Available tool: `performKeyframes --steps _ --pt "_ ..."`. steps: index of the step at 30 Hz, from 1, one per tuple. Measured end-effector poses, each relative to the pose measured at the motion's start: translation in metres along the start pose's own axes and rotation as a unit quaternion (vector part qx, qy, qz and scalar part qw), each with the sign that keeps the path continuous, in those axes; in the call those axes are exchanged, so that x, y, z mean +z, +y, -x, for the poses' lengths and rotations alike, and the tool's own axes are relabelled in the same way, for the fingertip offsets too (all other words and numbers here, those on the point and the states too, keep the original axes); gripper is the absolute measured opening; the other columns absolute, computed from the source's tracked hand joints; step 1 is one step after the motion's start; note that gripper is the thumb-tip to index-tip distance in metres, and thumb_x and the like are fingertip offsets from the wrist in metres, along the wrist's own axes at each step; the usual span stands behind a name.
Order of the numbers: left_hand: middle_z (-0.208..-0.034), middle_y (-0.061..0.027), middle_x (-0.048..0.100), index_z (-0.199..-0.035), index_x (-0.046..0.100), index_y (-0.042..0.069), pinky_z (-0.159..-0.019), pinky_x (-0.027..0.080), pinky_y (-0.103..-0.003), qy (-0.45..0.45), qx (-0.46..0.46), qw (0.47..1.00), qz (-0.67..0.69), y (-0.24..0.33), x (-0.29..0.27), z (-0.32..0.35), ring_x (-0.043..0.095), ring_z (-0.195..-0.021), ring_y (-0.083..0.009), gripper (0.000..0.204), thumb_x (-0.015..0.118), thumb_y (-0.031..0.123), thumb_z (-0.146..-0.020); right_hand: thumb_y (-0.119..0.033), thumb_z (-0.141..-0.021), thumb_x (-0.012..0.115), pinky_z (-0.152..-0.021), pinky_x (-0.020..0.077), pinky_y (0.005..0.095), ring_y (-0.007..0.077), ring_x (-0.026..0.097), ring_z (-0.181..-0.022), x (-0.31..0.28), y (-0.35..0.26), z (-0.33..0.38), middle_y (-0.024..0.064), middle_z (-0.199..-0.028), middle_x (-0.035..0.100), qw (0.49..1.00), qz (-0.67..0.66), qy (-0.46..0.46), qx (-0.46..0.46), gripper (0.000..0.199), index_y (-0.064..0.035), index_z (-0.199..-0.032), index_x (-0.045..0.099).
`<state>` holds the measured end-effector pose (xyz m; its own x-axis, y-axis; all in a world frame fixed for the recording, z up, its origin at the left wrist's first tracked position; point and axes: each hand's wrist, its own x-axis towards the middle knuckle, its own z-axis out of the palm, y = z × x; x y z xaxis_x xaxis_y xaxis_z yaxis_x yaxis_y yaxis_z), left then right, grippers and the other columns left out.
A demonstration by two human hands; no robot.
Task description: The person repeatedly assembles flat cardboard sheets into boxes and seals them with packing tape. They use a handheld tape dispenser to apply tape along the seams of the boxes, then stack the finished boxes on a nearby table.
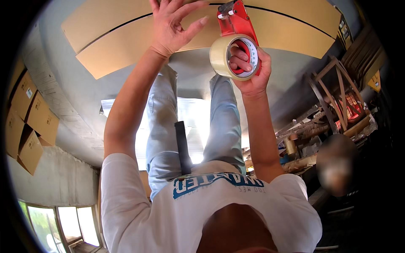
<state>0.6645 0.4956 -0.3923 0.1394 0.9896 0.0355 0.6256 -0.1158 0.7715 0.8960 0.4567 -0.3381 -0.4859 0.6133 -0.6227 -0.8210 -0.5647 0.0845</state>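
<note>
My right hand grips a red tape dispenser loaded with a wide roll of clear tape. Some of its fingers show through the hollow of the roll. The dispenser's head points away from me, over a long flat piece of cardboard. My left hand is raised over the same cardboard, with fingers spread and nothing in them. A dark, narrow gap runs along the cardboard's length. The tips of some left fingers are cut off by the upper edge of the picture.
Cardboard boxes are stacked at the far left, above windows. On the right stand a brown frame and a cluttered bench or shelf. A blurred round patch hides part of that side. A dark strip hangs between my legs.
</note>
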Motion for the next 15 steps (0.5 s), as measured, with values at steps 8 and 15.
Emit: performKeyframes --steps 8,15 --pt "-0.145 -0.0113 0.046 -0.1 0.068 0.014 -0.109 0.007 -0.067 0.029 -0.035 0.999 0.026 0.003 0.0 -0.003 0.024 -0.142 -0.042 0.029 0.077 0.029 -0.077 -0.029 -0.091 0.049 -0.073 0.0466 0.0333 0.0062 0.046 -0.057 -0.007 0.001 -0.013 0.0004 -0.082 0.046 0.998 0.021 0.014 0.064 0.035 -0.0017 -0.113 0.053" --pt "-0.144 -0.0088 0.048 -0.089 0.067 0.014 -0.108 0.005 -0.07 0.058 -0.033 0.997 0.034 -0.001 0.008 -0.004 0.023 -0.142 -0.0424 0.015 0.075 0.023 -0.079 -0.031 -0.09 0.051 -0.072 0.0467 0.0294 0.006 0.046 -0.058 -0.016 -0.001 -0.024 0.0017 -0.083 0.047 0.996 0.042 -0.002 0.081 0.042 0.0004 -0.118 0.052"
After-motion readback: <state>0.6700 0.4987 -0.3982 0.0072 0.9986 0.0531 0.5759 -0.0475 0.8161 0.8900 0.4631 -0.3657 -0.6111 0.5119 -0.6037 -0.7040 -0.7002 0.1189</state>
